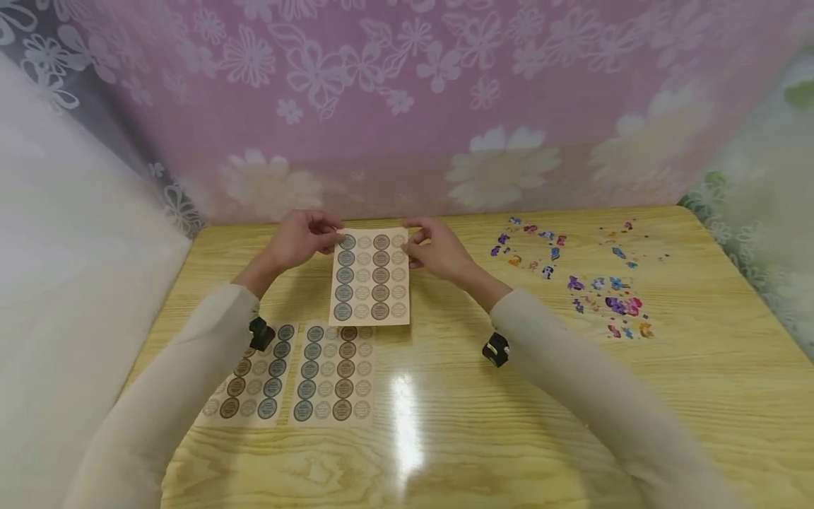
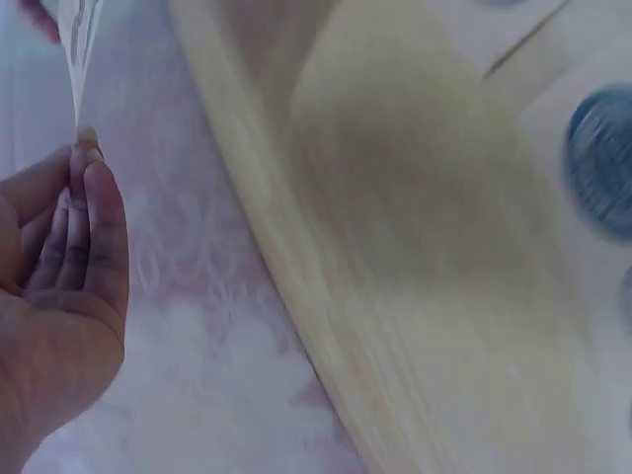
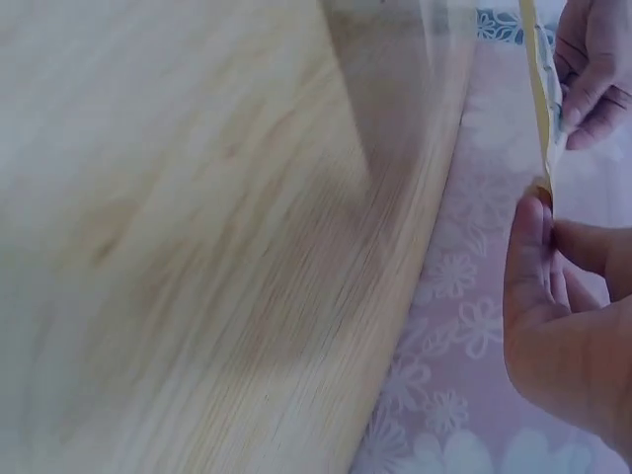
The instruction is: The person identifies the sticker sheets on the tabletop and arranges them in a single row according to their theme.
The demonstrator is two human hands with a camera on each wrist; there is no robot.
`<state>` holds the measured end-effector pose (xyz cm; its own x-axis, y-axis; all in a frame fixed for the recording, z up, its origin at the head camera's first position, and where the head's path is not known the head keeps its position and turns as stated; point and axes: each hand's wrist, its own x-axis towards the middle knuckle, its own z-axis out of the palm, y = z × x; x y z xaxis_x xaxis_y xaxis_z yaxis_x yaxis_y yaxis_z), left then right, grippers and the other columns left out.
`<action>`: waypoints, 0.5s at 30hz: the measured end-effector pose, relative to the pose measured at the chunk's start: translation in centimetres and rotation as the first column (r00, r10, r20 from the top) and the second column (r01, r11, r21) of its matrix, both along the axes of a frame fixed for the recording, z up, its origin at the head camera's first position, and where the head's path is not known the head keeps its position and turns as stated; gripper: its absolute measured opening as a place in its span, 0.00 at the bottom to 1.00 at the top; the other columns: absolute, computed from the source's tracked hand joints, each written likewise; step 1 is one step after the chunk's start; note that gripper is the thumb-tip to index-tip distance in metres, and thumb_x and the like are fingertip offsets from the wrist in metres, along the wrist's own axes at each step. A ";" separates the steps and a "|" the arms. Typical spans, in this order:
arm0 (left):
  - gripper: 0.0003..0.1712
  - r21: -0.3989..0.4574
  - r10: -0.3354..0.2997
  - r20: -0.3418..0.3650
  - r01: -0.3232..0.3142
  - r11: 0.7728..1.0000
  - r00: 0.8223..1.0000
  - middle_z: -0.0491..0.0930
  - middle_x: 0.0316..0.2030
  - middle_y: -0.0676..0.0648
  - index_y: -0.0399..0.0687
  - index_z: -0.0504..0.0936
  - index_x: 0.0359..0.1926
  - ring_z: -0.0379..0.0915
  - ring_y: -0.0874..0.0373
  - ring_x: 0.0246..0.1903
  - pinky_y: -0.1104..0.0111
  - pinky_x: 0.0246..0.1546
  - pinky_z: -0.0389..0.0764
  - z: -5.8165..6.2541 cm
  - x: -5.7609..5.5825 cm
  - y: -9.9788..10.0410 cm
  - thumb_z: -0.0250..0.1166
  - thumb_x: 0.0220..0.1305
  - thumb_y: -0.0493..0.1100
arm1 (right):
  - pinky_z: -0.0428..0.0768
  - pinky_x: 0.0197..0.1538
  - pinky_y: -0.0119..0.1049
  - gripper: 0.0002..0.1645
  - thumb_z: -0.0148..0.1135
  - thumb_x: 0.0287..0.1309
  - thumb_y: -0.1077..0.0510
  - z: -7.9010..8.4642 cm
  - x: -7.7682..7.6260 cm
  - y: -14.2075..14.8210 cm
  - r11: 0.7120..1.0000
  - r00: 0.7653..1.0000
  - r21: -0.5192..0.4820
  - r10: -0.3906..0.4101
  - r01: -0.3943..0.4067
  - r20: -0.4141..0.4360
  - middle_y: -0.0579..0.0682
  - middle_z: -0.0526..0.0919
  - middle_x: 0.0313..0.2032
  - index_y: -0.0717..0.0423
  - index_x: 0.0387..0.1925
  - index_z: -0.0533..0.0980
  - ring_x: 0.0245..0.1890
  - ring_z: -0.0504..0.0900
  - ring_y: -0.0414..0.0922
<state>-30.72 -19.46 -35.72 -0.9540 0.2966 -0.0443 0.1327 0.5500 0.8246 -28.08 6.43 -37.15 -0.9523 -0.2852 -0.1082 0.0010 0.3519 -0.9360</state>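
A sticker sheet (image 1: 371, 277) with columns of round blue, brown and pale labels is held up above the table's far half. My left hand (image 1: 307, 239) pinches its upper left edge between thumb and fingers. At the upper right edge, my right hand (image 1: 439, 249) pinches it the same way. In the left wrist view the sheet (image 2: 79, 59) appears nearly edge-on above the left fingertips. The right wrist view shows the sheet's thin edge (image 3: 544, 109) rising from the right thumb and fingers. Two similar sheets lie flat nearer me: one sheet (image 1: 333, 375) in the middle, another (image 1: 254, 389) partly beneath my left forearm.
Small colourful stickers (image 1: 617, 304) are scattered over the right part of the wooden table (image 1: 477, 438). More form a loose ring (image 1: 547, 235) near the far edge. A pink floral curtain (image 1: 381, 141) hangs behind the table, with white fabric (image 1: 57, 247) at the left.
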 end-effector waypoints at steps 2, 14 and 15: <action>0.15 0.000 -0.011 0.011 0.011 1.000 1.000 0.82 0.35 0.40 0.34 0.80 0.50 0.80 0.39 0.36 0.59 0.35 0.81 -0.4 1.1 0.6 0.64 0.64 0.37 | 0.80 0.44 0.51 0.27 0.56 0.65 0.65 0.0 0.8 0.9 0.999 0.999 0.000 0.037 -0.037 0.013 0.59 0.75 0.38 0.59 0.65 0.66 0.36 0.81 0.57; 0.14 0.062 -0.029 0.038 0.027 0.998 0.999 0.83 0.32 0.42 0.35 0.81 0.48 0.81 0.40 0.33 0.52 0.37 0.81 -2.0 6.8 3.3 0.65 0.62 0.36 | 0.81 0.42 0.48 0.27 0.56 0.65 0.64 0.1 5.4 4.4 0.984 0.988 0.086 0.153 -0.155 0.031 0.59 0.76 0.37 0.65 0.63 0.65 0.35 0.83 0.55; 0.14 0.063 -0.033 0.035 0.031 0.998 0.999 0.83 0.32 0.42 0.34 0.81 0.48 0.81 0.41 0.33 0.52 0.37 0.81 -2.0 7.1 3.4 0.65 0.62 0.36 | 0.82 0.41 0.47 0.26 0.56 0.65 0.64 0.1 5.7 4.6 0.984 0.988 0.089 0.155 -0.157 0.029 0.59 0.76 0.37 0.65 0.63 0.65 0.35 0.83 0.54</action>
